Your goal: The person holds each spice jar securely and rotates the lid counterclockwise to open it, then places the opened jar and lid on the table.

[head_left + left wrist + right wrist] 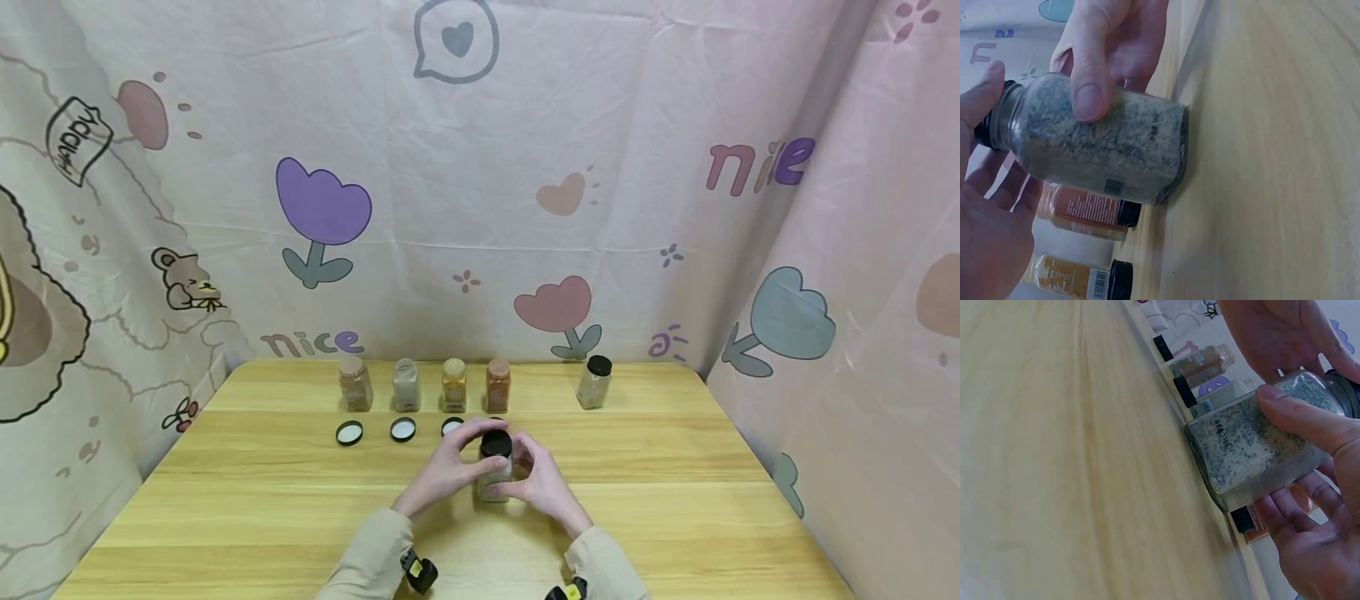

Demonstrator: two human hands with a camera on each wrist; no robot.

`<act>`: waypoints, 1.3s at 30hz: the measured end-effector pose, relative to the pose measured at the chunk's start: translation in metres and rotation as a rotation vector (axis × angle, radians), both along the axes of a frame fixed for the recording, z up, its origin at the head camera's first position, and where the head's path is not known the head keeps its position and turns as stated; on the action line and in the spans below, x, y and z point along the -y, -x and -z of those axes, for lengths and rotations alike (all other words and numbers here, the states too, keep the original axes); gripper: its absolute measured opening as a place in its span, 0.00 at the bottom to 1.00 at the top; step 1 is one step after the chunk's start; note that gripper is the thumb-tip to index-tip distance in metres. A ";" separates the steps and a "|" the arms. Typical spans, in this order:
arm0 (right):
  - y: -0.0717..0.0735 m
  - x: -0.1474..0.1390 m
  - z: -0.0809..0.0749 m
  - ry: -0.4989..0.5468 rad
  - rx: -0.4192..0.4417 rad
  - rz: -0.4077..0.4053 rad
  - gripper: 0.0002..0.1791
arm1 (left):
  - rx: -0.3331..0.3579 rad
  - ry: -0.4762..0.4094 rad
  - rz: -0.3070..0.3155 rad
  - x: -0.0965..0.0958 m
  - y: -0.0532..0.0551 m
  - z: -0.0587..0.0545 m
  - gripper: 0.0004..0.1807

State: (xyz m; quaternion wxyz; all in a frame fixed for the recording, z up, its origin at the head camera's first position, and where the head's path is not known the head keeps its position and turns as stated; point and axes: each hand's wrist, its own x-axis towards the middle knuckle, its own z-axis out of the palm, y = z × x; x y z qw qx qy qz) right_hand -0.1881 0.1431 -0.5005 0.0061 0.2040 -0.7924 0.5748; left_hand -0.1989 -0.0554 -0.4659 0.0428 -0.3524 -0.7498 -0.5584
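A clear jar (493, 485) of speckled grey-green granules stands upright on the table, its black lid (496, 444) on top. My left hand (450, 468) holds the lid between thumb and fingers. Lower down, my right hand (546, 485) grips the jar's body, with its thumb across the near side and its fingers behind. In the left wrist view the right thumb (1090, 100) presses on the glass, and the left thumb (986, 94) lies against the lid. Dark print shows on the jar in the right wrist view.
Behind stand open jars: brownish (356, 388), white (407, 390), yellow (453, 390) and orange-red (498, 388). Upturned black lids (349, 432) lie before them, one mostly hidden by my left hand. A black-capped jar (595, 385) stands at back right. Printed curtains surround the wooden table (262, 492).
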 end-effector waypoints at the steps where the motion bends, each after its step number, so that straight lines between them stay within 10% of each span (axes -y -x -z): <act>1: 0.000 0.000 0.000 0.001 -0.003 -0.001 0.32 | -0.006 -0.002 0.004 0.000 0.000 0.001 0.27; 12: 0.000 0.000 0.000 -0.022 0.003 0.018 0.33 | 0.078 0.093 0.101 0.008 0.001 -0.007 0.26; 39: 0.000 0.001 0.000 0.005 -0.011 -0.002 0.33 | -0.123 -0.071 -0.147 -0.005 -0.001 0.002 0.25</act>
